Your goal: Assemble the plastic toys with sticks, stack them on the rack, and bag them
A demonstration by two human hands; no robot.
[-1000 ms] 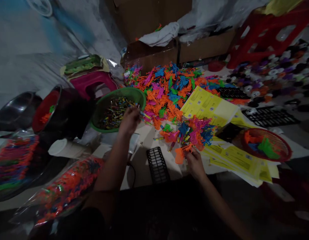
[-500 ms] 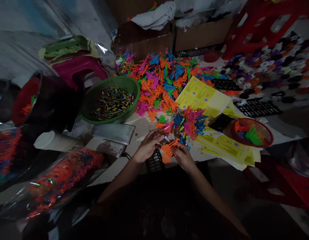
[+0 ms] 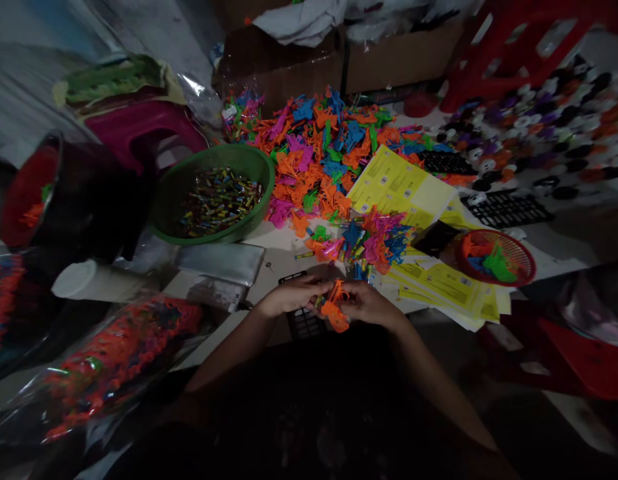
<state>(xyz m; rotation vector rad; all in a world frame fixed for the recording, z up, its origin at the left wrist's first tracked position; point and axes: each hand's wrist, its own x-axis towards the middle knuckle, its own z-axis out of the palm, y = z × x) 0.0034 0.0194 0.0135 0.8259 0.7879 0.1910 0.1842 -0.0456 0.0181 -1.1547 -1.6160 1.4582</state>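
Note:
Both hands meet close to my body at the table's near edge. My left hand (image 3: 297,295) is closed round a small, partly hidden tube with a yellowish end. My right hand (image 3: 366,301) pinches an orange plastic piece (image 3: 335,315), which hangs between the hands. Under my left hand lies a black slotted tray (image 3: 305,325). Just beyond the hands is a bundle of pink, blue and orange pieces (image 3: 381,240) with small tubes among them. A large heap of coloured plastic pieces (image 3: 313,160) spreads behind it.
At left stand a green basin (image 3: 219,230) of small tubes, clear bags (image 3: 223,263), a white roll (image 3: 103,281) and a filled plastic bag (image 3: 123,353). Yellow printed sheets (image 3: 443,293) and a red basket (image 3: 527,267) lie at right. Cardboard boxes (image 3: 403,60) stand behind.
My hands have come together, and the orange piece has turned to hang more upright between them. The whole view has shifted slightly.

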